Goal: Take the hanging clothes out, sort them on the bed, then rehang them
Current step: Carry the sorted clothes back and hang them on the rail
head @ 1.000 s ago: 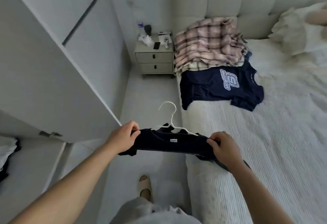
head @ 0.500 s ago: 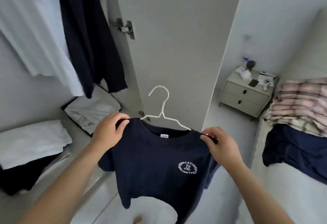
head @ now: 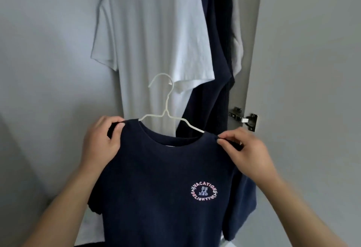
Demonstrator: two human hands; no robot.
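A navy T-shirt [head: 160, 184] with a round pink and blue chest print sits on a white wire hanger [head: 166, 110], held up in front of the open wardrobe. My left hand [head: 101, 141] grips the shirt's left shoulder over the hanger arm. At the other shoulder my right hand [head: 246, 149] pinches the fabric between thumb and fingers. The hanger's hook stands free above the collar, in front of a hanging white T-shirt [head: 156, 37]. A dark navy garment [head: 216, 51] hangs just right of the white one.
The wardrobe door [head: 308, 71] stands open at the right, with a metal hinge [head: 244, 118] at its edge. A pale wardrobe wall [head: 48, 51] fills the left. The rail above the hanging clothes is out of view.
My view has swung from the bed up into the wardrobe. Both hands have lifted the hung navy T-shirt up close to the hanging white T-shirt and navy garment.
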